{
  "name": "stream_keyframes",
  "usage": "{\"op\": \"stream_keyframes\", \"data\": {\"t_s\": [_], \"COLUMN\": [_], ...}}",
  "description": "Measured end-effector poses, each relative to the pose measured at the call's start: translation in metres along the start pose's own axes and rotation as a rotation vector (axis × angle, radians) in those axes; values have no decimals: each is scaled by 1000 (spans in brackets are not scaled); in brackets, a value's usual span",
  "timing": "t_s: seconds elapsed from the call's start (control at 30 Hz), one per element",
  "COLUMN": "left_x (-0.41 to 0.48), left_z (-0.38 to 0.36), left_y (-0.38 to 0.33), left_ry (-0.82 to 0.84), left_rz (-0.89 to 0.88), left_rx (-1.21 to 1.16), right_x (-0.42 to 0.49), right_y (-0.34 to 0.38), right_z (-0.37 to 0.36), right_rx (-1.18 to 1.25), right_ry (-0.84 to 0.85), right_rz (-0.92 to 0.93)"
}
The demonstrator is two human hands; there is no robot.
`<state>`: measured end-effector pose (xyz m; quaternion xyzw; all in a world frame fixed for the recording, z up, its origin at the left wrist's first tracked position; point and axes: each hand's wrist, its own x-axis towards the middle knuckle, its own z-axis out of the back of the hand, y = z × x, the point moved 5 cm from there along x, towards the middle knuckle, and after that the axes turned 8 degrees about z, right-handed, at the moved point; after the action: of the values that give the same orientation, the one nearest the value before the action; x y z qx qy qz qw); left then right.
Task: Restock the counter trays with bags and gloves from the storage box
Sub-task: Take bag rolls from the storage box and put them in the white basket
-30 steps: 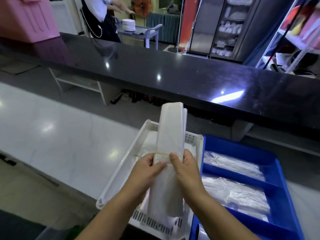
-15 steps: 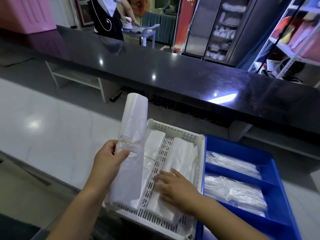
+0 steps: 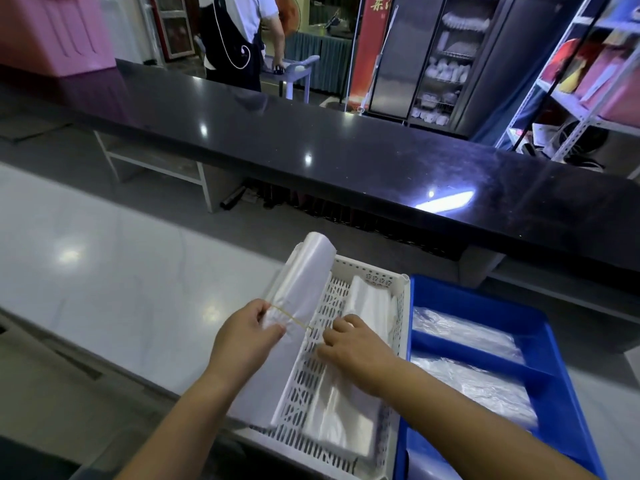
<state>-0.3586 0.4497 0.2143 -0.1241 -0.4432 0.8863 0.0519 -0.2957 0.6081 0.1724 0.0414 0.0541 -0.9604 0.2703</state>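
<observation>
The left hand (image 3: 242, 337) grips a banded roll of bags (image 3: 298, 299) over the white tray's (image 3: 403, 306) left edge — the right hand (image 3: 353, 351) pinches its rubber band (image 3: 294, 318), stretched taut.

Restaurant service area: long black counter (image 3: 346, 157), glass-door dish cabinet (image 3: 446, 60), aproned worker (image 3: 239, 36).

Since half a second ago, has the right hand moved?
Yes. The right hand lifted off the flat bags in the white tray and shifted left, pinching the rubber band on the bundle.
</observation>
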Motion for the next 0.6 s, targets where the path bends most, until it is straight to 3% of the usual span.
{"op": "stream_keyframes", "data": {"t_s": [0.13, 0.33, 0.47, 0.6], "left_x": [1, -5, -15, -18], "left_z": [-19, -69, -92, -95], "left_y": [-1, -5, -3, -2], "left_ry": [40, 148, 202, 150], "left_rz": [5, 8, 43, 3], "left_rx": [77, 77, 86, 228], "right_x": [-8, -40, -46, -44], "right_y": [-7, -15, -17, -16], "right_z": [6, 7, 7, 6], "right_rx": [-28, -24, -19, -24], "right_ry": [10, -143, -126, -115], "right_rz": [-40, -166, -209, -211]}}
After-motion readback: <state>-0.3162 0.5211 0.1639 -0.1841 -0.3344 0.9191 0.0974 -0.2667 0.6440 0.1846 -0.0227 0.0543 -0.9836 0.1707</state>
